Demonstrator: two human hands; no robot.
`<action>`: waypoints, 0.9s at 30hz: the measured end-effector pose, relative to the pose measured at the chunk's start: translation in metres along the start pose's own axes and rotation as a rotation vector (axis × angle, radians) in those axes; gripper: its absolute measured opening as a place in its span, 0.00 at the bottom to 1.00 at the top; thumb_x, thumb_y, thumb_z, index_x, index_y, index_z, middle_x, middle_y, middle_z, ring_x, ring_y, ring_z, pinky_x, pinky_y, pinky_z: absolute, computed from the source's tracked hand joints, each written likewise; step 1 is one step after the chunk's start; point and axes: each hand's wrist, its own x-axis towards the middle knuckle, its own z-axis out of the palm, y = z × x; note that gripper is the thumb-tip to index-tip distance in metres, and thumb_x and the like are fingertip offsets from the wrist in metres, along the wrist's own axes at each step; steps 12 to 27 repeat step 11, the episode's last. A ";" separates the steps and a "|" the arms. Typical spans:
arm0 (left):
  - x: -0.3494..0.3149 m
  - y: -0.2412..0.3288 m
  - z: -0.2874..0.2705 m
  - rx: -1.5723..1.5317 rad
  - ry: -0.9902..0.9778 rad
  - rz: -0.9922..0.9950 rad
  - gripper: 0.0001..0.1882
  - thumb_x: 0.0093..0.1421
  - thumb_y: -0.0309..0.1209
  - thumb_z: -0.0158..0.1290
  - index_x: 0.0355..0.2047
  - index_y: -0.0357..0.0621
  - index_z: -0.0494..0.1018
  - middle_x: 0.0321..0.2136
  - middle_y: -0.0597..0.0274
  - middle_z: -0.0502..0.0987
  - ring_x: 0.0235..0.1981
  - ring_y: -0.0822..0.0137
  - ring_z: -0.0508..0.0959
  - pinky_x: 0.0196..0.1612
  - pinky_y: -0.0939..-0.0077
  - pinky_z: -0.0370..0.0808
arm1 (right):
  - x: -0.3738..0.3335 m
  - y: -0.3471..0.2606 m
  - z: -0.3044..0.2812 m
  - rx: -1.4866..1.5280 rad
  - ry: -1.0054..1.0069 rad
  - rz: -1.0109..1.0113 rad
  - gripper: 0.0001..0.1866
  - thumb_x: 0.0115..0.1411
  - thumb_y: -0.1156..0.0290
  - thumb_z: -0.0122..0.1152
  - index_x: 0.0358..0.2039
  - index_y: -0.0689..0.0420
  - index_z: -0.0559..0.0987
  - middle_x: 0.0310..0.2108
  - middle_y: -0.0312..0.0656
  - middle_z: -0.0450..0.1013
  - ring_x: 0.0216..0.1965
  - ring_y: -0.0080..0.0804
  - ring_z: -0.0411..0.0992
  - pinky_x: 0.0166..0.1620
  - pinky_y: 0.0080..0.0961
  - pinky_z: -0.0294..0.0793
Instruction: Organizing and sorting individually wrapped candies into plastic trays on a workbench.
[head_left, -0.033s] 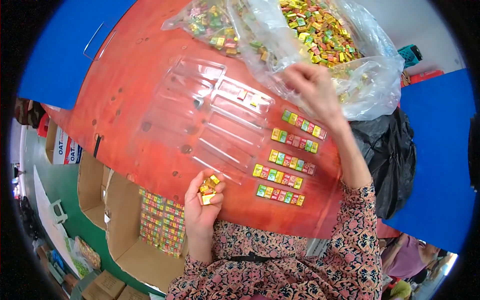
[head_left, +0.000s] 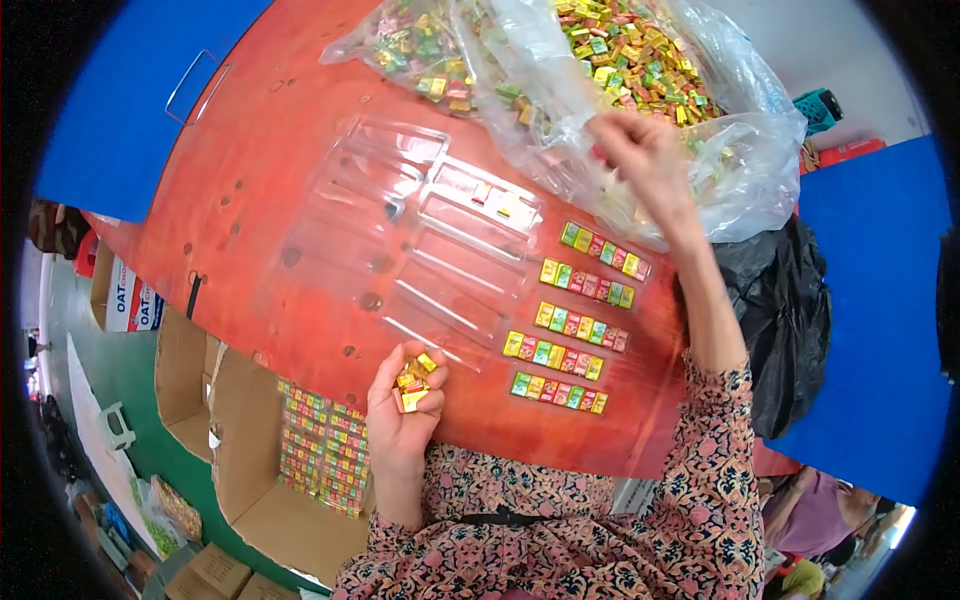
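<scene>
My left hand (head_left: 402, 420) is at the near edge of the red table (head_left: 270, 210), closed around a small heap of wrapped candies (head_left: 413, 380) in gold, yellow and red. My right hand (head_left: 645, 160) reaches to the mouth of a large clear plastic bag (head_left: 740, 170) full of colourful wrapped candies. Its fingers are bunched, and whether they pinch anything is hidden. Between the hands lies a clear plastic tray (head_left: 450, 270) with long slots. Several slots on its right side hold full rows of candies (head_left: 575, 320), and one far slot holds a few candies (head_left: 497, 200).
Below the table's near-left edge stands an open cardboard box (head_left: 250, 500) holding packed candy rows (head_left: 322, 450). A black bag (head_left: 800, 330) hangs at the right of the table. Blue panels (head_left: 110, 110) flank the table, and more cartons sit on the green floor at left.
</scene>
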 end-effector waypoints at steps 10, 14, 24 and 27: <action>0.021 0.026 0.051 1.019 -0.015 0.245 0.11 0.53 0.30 0.51 0.35 0.39 0.69 0.25 0.54 0.72 0.14 0.77 0.64 0.11 0.91 0.56 | 0.102 0.110 -0.034 -0.725 0.234 -0.232 0.12 0.50 0.66 0.55 0.32 0.60 0.77 0.22 0.48 0.74 0.26 0.35 0.73 0.31 0.31 0.69; 0.030 0.033 0.059 1.234 0.005 0.339 0.13 0.52 0.33 0.53 0.35 0.40 0.68 0.27 0.53 0.72 0.14 0.78 0.64 0.12 0.90 0.57 | 0.105 0.113 -0.031 -0.724 0.228 -0.257 0.13 0.49 0.65 0.57 0.33 0.59 0.77 0.22 0.49 0.74 0.24 0.34 0.73 0.30 0.29 0.69; 0.030 0.033 0.059 1.234 0.005 0.339 0.13 0.52 0.33 0.53 0.35 0.40 0.68 0.27 0.53 0.72 0.14 0.78 0.64 0.12 0.90 0.57 | 0.105 0.113 -0.031 -0.724 0.228 -0.257 0.13 0.49 0.65 0.57 0.33 0.59 0.77 0.22 0.49 0.74 0.24 0.34 0.73 0.30 0.29 0.69; 0.030 0.033 0.059 1.234 0.005 0.339 0.13 0.52 0.33 0.53 0.35 0.40 0.68 0.27 0.53 0.72 0.14 0.78 0.64 0.12 0.90 0.57 | 0.105 0.113 -0.031 -0.724 0.228 -0.257 0.13 0.49 0.65 0.57 0.33 0.59 0.77 0.22 0.49 0.74 0.24 0.34 0.73 0.30 0.29 0.69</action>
